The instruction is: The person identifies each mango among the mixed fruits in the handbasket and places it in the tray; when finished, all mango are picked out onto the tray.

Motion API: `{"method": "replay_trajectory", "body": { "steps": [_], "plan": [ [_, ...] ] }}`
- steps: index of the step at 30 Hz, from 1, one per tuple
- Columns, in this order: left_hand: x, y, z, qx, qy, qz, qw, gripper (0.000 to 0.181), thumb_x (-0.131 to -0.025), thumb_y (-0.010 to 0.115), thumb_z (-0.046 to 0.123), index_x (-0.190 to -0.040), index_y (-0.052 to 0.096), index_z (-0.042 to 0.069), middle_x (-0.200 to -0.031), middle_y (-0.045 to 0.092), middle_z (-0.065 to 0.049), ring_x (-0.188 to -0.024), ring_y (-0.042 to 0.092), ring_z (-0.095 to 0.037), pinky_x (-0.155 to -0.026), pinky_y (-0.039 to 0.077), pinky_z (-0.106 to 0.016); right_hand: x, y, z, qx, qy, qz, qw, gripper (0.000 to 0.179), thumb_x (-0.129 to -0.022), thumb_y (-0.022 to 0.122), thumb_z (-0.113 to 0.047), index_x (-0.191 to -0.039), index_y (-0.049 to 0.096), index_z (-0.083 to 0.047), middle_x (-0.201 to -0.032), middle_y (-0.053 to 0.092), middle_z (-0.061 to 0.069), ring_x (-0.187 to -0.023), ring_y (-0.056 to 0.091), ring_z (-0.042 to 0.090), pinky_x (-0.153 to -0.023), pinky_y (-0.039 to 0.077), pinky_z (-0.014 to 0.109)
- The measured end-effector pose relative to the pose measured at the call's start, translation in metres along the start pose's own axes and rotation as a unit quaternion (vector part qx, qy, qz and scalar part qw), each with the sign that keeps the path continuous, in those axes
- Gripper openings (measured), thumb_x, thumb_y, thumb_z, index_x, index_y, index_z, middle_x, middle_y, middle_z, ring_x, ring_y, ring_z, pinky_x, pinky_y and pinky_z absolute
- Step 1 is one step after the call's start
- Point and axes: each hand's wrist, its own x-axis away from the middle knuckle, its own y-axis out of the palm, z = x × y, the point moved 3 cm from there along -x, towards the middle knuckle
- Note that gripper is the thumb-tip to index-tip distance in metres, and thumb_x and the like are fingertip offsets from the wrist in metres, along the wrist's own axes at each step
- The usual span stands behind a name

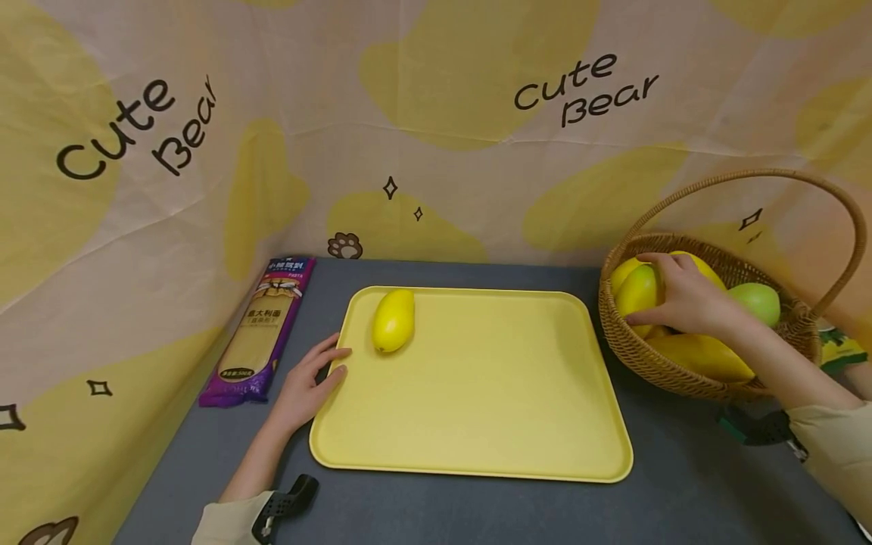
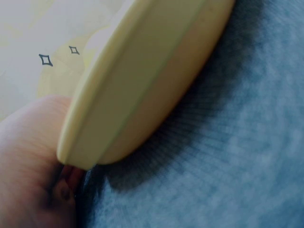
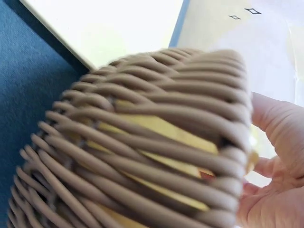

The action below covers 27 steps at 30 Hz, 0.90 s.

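Note:
My left hand [image 1: 303, 390] rests at the left rim of a yellow tray [image 1: 490, 386], with thumb and fingertips lying over the edge. In the left wrist view the tray's rim [image 2: 114, 95] crosses in front of that hand. One yellow mango [image 1: 393, 322] lies in the tray's upper left corner. On the right, my right hand [image 1: 691, 295] reaches into a wicker basket [image 1: 627, 348] and grips a yellow-green mango [image 1: 639, 291], thumb on the near side and fingers over the far side. The basket's weave [image 3: 142, 128] hides most of this grip in the right wrist view.
A long yellow fruit [image 1: 702, 357] and a green apple [image 1: 752, 303] share the basket. Its tall handle [image 1: 736, 175] arches overhead. A purple pasta packet [image 1: 259, 333] lies left of the tray, near the printed cloth. A green-and-yellow pack [image 1: 841, 348] sits behind the basket.

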Motion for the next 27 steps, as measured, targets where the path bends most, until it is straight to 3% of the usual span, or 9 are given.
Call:
{"method": "replay_trajectory", "body": {
  "steps": [5,10,17,20,23,27],
  "plan": [
    [0.000,0.000,-0.001,-0.002,0.007,0.002,1.0000,0.030,-0.096,0.062,0.010,-0.125,0.064,0.002,-0.148,0.042,-0.017,-0.135,0.039,-0.040,-0.104,0.032,-0.058,0.001,0.003,-0.001,-0.020,0.001,0.024,0.9995,0.104,-0.079,0.082,-0.035,-0.149,0.018,0.007,-0.137,0.018,0.045,-0.118,0.029,0.057,-0.081,0.039,0.066],
    [0.000,-0.001,-0.002,-0.001,0.008,0.001,1.0000,0.030,-0.097,0.061,0.010,-0.125,0.064,0.002,-0.148,0.042,-0.017,-0.135,0.039,-0.039,-0.104,0.032,-0.058,0.004,0.002,-0.003,-0.060,-0.008,0.076,0.9952,0.103,-0.078,0.083,-0.028,-0.149,0.018,0.009,-0.137,0.027,0.041,-0.120,0.031,0.056,-0.085,0.038,0.065],
    [0.000,-0.001,-0.001,0.004,0.009,0.001,1.0000,0.030,-0.097,0.061,0.010,-0.125,0.064,0.002,-0.148,0.042,-0.018,-0.135,0.038,-0.041,-0.105,0.031,-0.060,0.018,-0.007,-0.005,-0.129,0.039,0.113,0.9844,0.106,-0.083,0.079,-0.031,-0.154,0.007,0.003,-0.144,0.020,0.039,-0.120,0.033,0.055,-0.087,0.038,0.060],
    [0.000,-0.001,-0.002,0.005,0.007,0.001,1.0000,0.030,-0.097,0.061,0.010,-0.125,0.064,0.002,-0.148,0.042,-0.018,-0.135,0.038,-0.041,-0.105,0.031,-0.060,0.023,-0.010,-0.005,-0.148,0.045,0.127,0.9797,0.105,-0.084,0.078,-0.031,-0.155,0.007,0.000,-0.145,0.020,0.037,-0.119,0.035,0.053,-0.085,0.044,0.032],
    [0.000,-0.002,-0.002,0.004,0.006,0.000,1.0000,0.030,-0.097,0.061,0.010,-0.125,0.064,0.002,-0.148,0.042,-0.018,-0.135,0.038,-0.041,-0.105,0.031,-0.060,0.028,-0.013,-0.008,-0.171,0.047,0.146,0.9733,0.105,-0.084,0.077,-0.030,-0.156,0.006,-0.003,-0.148,0.019,0.034,-0.121,0.034,0.051,-0.071,0.037,0.006],
    [0.000,-0.002,-0.001,0.002,0.005,0.000,1.0000,0.030,-0.096,0.061,0.010,-0.125,0.064,0.002,-0.148,0.042,-0.018,-0.135,0.038,-0.041,-0.105,0.031,-0.060,0.034,-0.014,-0.013,-0.219,0.055,0.159,0.9612,0.104,-0.086,0.076,-0.030,-0.158,0.001,-0.018,-0.155,0.012,0.025,-0.131,0.030,0.047,-0.071,0.035,0.000]
  ]
}}
